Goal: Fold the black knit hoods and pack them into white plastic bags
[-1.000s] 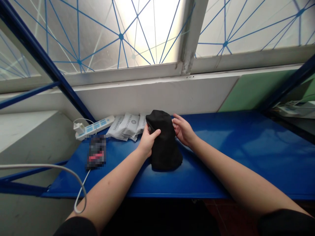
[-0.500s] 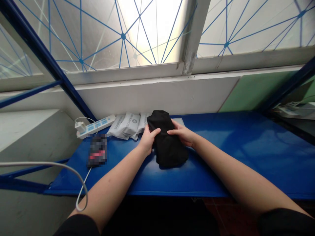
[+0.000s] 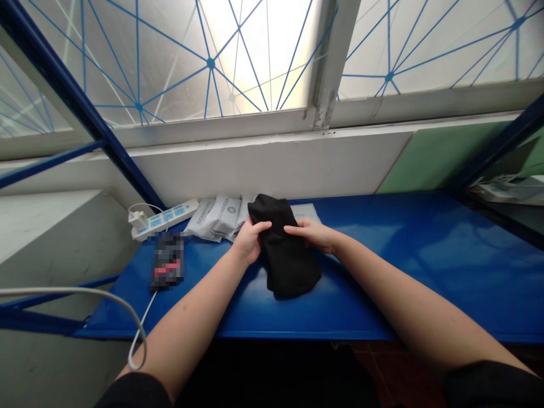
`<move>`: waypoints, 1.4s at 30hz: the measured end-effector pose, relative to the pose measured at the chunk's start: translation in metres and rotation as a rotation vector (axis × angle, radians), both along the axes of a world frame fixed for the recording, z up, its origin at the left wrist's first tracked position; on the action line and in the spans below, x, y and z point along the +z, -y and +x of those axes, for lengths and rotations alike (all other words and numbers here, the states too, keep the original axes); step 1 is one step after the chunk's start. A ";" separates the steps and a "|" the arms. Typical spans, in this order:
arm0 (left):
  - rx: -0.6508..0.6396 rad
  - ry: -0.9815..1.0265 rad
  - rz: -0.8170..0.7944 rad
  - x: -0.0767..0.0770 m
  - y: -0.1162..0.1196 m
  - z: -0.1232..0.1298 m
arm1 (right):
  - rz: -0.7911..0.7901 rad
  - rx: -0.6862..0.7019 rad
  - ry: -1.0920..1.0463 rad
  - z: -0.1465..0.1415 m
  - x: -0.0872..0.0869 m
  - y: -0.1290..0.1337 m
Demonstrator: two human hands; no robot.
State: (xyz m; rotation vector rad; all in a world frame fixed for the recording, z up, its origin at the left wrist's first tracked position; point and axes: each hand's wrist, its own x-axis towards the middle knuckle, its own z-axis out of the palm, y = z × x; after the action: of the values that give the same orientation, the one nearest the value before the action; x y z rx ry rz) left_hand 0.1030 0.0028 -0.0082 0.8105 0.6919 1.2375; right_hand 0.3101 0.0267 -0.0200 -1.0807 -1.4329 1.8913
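A folded black cloth [image 3: 291, 263] is held up over the blue table [image 3: 382, 255], its long side running toward the table's front edge. My left hand [image 3: 250, 241] grips its left side, thumb on top and fingers hidden beneath. On its right side my right hand [image 3: 314, 234] pinches it the same way, the thumb lying on the upper face. Behind the cloth are several grey-white printed packets [image 3: 223, 215], partly covered by it. Another pale packet [image 3: 306, 212] shows just behind my right hand.
A white power strip [image 3: 165, 219] with a plug lies at the table's back left. Nearer sits a pixelated dark device [image 3: 168, 263] with a white cable. Blue frame posts [image 3: 123, 161] rise on both sides, before a wall and windows.
The black cloth and both hands have shifted slightly left, and the cloth's near end has come a little closer. More of the pale packet behind my right hand shows.
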 end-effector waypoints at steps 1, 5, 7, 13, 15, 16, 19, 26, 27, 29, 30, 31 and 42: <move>0.008 -0.009 -0.005 0.000 0.000 0.000 | 0.006 0.027 0.008 0.001 0.001 0.000; -0.004 -0.090 -0.047 -0.002 0.000 0.002 | 0.049 0.225 0.026 0.005 0.007 0.003; 0.009 -0.145 -0.060 -0.004 0.000 0.002 | 0.058 0.262 0.010 0.005 0.007 0.004; 0.017 -0.272 -0.043 -0.008 0.003 0.007 | 0.025 0.071 -0.029 -0.002 -0.001 0.002; -0.041 -0.248 -0.031 -0.007 0.005 0.008 | 0.042 0.017 -0.049 -0.004 -0.001 0.003; -0.075 -0.235 -0.028 -0.007 0.005 0.008 | 0.045 -0.015 -0.076 -0.004 0.001 0.003; -0.101 -0.254 -0.032 -0.006 0.005 0.006 | 0.020 -0.116 -0.150 -0.004 0.007 0.006; -0.069 -0.263 -0.051 -0.005 0.001 0.005 | -0.068 -0.171 -0.121 -0.002 0.010 0.006; -0.084 -0.262 -0.066 -0.005 0.001 0.004 | -0.071 -0.162 -0.127 -0.002 0.009 0.006; -0.124 -0.251 -0.092 -0.005 0.001 0.004 | -0.071 -0.150 -0.137 -0.001 0.008 0.006; -0.131 -0.241 -0.096 -0.005 0.001 0.003 | -0.070 -0.144 -0.147 -0.001 0.008 0.006; -0.124 -0.231 -0.092 -0.006 0.001 0.003 | -0.067 -0.136 -0.163 0.000 0.008 0.006; -0.095 -0.236 -0.014 -0.006 0.006 0.002 | 0.058 0.123 -0.147 0.013 0.002 0.000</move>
State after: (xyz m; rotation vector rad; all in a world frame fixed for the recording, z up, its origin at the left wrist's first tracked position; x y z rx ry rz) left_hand 0.1047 -0.0034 -0.0137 0.9769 0.8420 1.0601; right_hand 0.3227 0.0263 -0.0182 -0.8261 -1.4897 1.9572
